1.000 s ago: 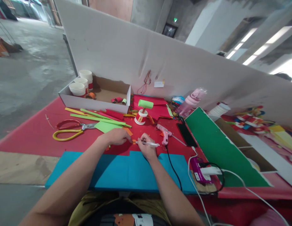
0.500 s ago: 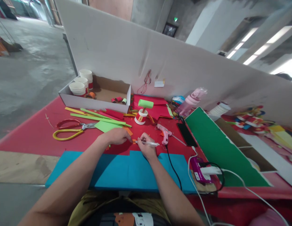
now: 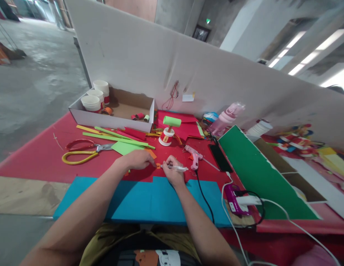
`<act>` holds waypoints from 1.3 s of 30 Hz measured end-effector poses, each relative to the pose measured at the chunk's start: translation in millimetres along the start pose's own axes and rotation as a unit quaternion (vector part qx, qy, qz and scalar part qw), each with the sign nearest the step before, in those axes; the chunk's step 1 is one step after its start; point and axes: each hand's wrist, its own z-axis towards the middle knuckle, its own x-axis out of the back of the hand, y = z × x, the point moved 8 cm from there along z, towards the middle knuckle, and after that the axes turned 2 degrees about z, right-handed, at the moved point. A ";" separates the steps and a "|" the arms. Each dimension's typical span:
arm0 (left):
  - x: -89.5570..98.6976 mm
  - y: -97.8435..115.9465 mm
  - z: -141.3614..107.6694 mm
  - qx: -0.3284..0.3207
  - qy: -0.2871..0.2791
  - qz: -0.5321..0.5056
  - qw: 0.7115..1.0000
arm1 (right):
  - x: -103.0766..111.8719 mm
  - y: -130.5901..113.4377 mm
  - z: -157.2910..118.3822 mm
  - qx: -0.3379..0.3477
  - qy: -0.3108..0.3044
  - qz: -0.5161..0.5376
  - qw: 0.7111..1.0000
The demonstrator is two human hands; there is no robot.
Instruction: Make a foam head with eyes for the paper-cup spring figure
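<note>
My right hand (image 3: 172,170) is closed around a clear-barrelled pen (image 3: 181,169), its tip at a small orange paper piece (image 3: 158,166) on the red table covering. From the left, my left hand (image 3: 139,159) bends down with closed fingers, their tips at the edge of that same piece. Beside those fingers lies a larger orange scrap (image 3: 151,153). Just behind both hands stands a small white-and-red paper cup (image 3: 166,137), bottom up, with a green paper roll (image 3: 172,121) above it on a folded paper spring.
Scissors (image 3: 88,149), green strips (image 3: 119,139) and a green sheet (image 3: 126,147) lie left. Right are a pink glue gun (image 3: 194,157), phone (image 3: 220,158), purple power socket (image 3: 235,199) with cables, and green board (image 3: 260,177). A box (image 3: 113,120) with cups stands behind; blue sheets (image 3: 138,199) line the front.
The pen has shifted very slightly in my right hand's grip near the orange piece. My left hand stays in place, and the things around have not moved.
</note>
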 end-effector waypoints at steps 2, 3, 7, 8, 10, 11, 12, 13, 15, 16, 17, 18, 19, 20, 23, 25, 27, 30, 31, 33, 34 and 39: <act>-0.2 -0.4 0.2 0.002 -0.001 0.000 1.000 | 0.5 -1.0 0.1 0.002 0.000 0.001 1.000; -0.4 -0.6 0.3 0.003 -0.001 0.000 1.000 | 0.7 -1.5 0.1 0.003 0.001 0.001 1.000; -0.8 -0.7 0.4 0.000 0.001 0.000 1.000 | 1.7 -2.1 0.2 0.008 0.006 -0.003 1.000; -0.8 -0.8 0.3 0.000 0.002 0.001 1.000 | 1.5 -1.9 0.2 0.009 0.006 -0.001 1.000; -0.5 -0.9 0.1 0.000 0.004 0.000 1.000 | 0.5 -1.0 0.5 0.009 0.002 0.004 1.000; -0.5 -0.7 0.1 -0.001 0.004 -0.001 1.000 | 0.2 -0.5 0.6 0.007 0.001 0.007 1.000; -0.4 -0.5 0.0 -0.002 0.005 -0.002 1.000 | 0.0 0.0 0.8 0.005 0.001 0.010 1.000; -0.3 -0.3 0.0 -0.004 0.007 -0.003 1.000 | -0.2 0.4 0.9 0.003 0.001 0.011 1.000; -0.3 -0.2 0.0 -0.005 0.008 -0.005 1.000 | -1.3 0.2 1.0 0.004 -0.005 0.013 1.000; -0.4 -0.4 0.1 -0.004 0.007 -0.005 1.000 | -2.0 -0.1 1.0 0.006 -0.009 0.014 1.000; -0.6 -0.6 0.1 -0.002 0.006 -0.005 1.000 | -2.5 -0.2 1.0 0.007 -0.011 0.014 1.000; -0.7 -0.8 0.1 -0.001 0.005 -0.005 1.000 | -2.7 0.0 1.0 0.006 -0.012 0.014 1.000; -0.8 -0.9 0.1 0.000 0.004 -0.005 1.000 | -2.5 0.6 1.0 0.004 -0.010 0.015 1.000; -0.7 -0.8 0.1 0.000 0.005 -0.005 1.000 | -2.0 1.2 1.1 0.000 -0.007 0.015 1.000; -0.6 -0.5 0.1 0.000 0.005 -0.004 1.000 | -1.5 1.3 1.2 -0.001 -0.005 0.014 1.000; -1.0 -0.7 0.2 0.001 0.003 -0.001 1.000 | -1.5 0.9 1.2 0.001 -0.006 0.012 1.000; -1.3 -0.8 0.4 0.001 0.002 0.001 1.000 | -1.1 1.4 1.0 -0.002 -0.003 0.012 1.000; -2.0 -1.1 0.8 -0.001 0.001 0.004 1.000 | -1.8 1.5 0.7 0.002 -0.006 0.012 1.000; -2.2 -1.4 0.9 -0.001 0.001 0.004 1.000 | -2.1 1.4 0.6 0.004 -0.008 0.012 1.000; -2.6 -1.8 1.0 0.001 0.001 0.004 1.000 | -2.2 2.0 0.5 0.002 -0.007 0.016 1.000; -2.7 -2.0 1.0 0.001 0.001 0.003 1.000 | -2.0 2.5 0.6 -0.001 -0.006 0.019 1.000; -2.4 -1.7 1.1 0.000 0.004 -0.002 1.000 | -2.0 0.5 1.1 -0.003 -0.009 0.016 1.000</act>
